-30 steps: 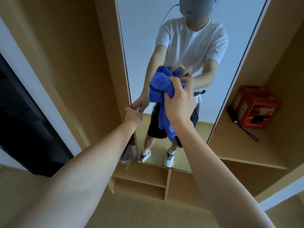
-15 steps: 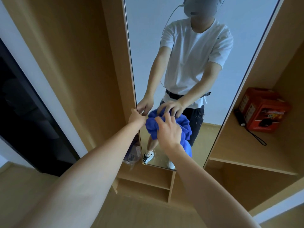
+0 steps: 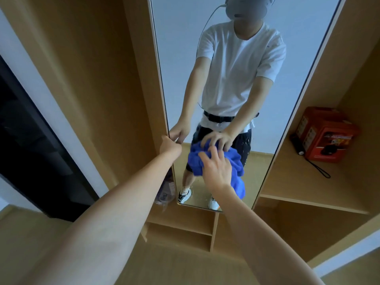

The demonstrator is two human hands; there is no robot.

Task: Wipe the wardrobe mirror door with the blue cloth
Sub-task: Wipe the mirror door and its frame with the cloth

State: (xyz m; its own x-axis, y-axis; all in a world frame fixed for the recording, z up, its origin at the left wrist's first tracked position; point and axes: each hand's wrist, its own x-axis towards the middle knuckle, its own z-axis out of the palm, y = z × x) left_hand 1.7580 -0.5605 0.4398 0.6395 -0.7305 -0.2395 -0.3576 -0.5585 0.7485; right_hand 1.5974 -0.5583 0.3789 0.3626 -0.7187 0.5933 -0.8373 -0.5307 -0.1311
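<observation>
Head view: right hand (image 3: 217, 168), fingers spread, presses the blue cloth (image 3: 236, 161) low on the mirror door (image 3: 185, 58); left hand (image 3: 169, 146) grips its edge; the wiping seems underway, next likely needing firm sweeps over unwiped glass.

Wooden shelf (image 3: 292, 182), right of mirror: red box (image 3: 327, 134), black strapped item (image 3: 297, 144) beside it.

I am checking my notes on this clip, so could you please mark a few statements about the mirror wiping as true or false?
1. The right hand presses the blue cloth against the mirror door. True.
2. The left hand hangs free of the door. False: it holds the mirror door's left edge.
3. A red box sits on the shelf right of the mirror. True.
4. The cloth is at the mirror's top. False: it is on the lower part.
</observation>
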